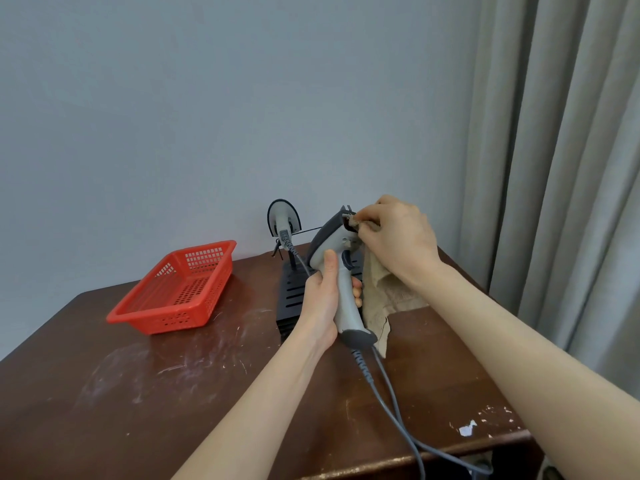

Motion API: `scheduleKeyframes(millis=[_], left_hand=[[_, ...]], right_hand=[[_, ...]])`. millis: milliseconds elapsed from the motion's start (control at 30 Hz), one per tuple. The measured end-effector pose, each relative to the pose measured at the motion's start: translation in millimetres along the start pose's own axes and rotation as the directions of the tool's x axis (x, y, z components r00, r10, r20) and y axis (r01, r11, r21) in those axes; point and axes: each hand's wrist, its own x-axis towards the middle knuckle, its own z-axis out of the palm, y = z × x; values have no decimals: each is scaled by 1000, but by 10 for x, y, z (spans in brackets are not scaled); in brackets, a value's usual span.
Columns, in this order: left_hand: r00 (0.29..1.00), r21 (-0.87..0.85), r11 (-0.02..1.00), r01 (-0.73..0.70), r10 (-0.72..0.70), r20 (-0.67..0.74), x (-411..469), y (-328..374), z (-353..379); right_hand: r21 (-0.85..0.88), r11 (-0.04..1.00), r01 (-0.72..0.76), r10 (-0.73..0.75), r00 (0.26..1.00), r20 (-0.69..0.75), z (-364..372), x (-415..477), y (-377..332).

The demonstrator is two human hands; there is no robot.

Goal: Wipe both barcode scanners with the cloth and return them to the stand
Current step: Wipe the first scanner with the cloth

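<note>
My left hand [322, 296] is wrapped round the handle of one scanner [327, 244], held up over the middle of the table [173, 393]. My right hand [398, 233] pinches the cloth [381, 292] against its front end. The other scanner [284, 218] sits on the stand [292, 289], farther back.

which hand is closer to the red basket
Left. The left hand grips the scanner handle to the right of the basket; the right hand, pinching the cloth, is farther right.
</note>
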Motion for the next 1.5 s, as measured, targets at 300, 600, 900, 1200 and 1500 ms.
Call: scheduleKeyframes(millis=[300,600,900,1200,1500], left_hand=[[999,26,998,-49,49,6,6,1,-12],[998,58,997,-60,60,4,11,-9,-60],[1000,-5,1000,-1,0,-4,30,47,-118],[999,40,999,-17,16,29,21,14,-96],[999,58,998,-26,24,39,10,18,-75]], right_hand=[[-246,968,41,-12,993,117,-78,54,41],[255,929,-267,173,926,337,-234,86,208],[46,968,-246,237,961,144,-151,27,380],[-25,999,23,-20,992,121,-52,-3,143],[357,934,25,-113,967,227,-139,18,69]])
